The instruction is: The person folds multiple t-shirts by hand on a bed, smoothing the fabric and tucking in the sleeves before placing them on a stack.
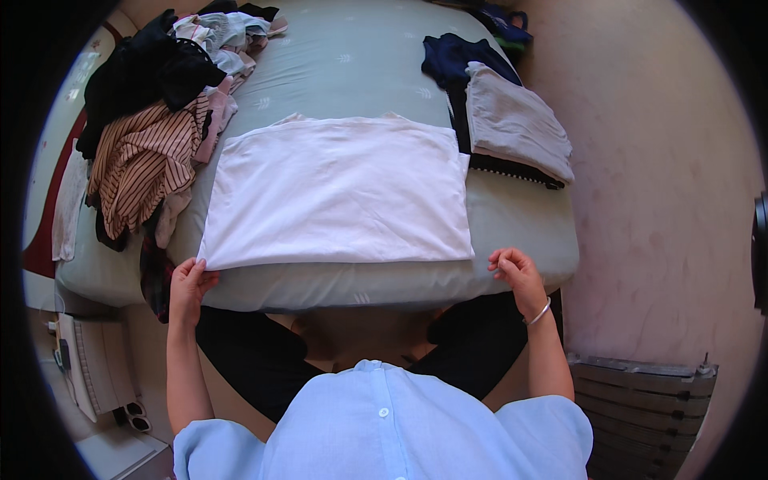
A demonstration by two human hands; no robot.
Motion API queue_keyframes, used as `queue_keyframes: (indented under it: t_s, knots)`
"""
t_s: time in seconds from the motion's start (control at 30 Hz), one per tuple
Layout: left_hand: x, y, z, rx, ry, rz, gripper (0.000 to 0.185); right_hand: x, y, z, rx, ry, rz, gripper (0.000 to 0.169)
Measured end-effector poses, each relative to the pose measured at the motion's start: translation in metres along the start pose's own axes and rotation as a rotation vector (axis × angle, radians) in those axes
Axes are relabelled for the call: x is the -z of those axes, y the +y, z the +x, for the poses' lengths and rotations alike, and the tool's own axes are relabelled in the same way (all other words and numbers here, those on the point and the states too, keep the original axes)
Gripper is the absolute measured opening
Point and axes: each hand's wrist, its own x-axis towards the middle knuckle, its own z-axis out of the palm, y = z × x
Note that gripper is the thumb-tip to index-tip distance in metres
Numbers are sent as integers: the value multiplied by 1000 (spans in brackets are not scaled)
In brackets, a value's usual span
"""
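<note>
A white garment lies spread in a wide, roughly rectangular shape on the pale green bedsheet. At its near left corner, my left hand pinches the cloth between thumb and fingers. My right hand is just off the near right corner, fingers curled and thumb near the index finger, with no cloth seen in it. Whether its fingertips touch each other is hard to tell. A bracelet is on the right wrist.
A heap of clothes, with a striped garment and a black garment, lies on the left. On the right are a folded light grey garment and a navy garment. A wall borders the bed's right side.
</note>
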Motion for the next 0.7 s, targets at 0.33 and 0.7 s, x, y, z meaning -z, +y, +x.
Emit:
queue_keyframes:
  t_s: [0.33, 0.7]
  knots:
    - [-12, -6, 6, 34, 115, 45, 16, -47, 43, 23, 500, 372, -641, 15]
    - [12, -14, 0, -76, 108, 98, 16, -29, 24, -9, 241, 153, -575, 14]
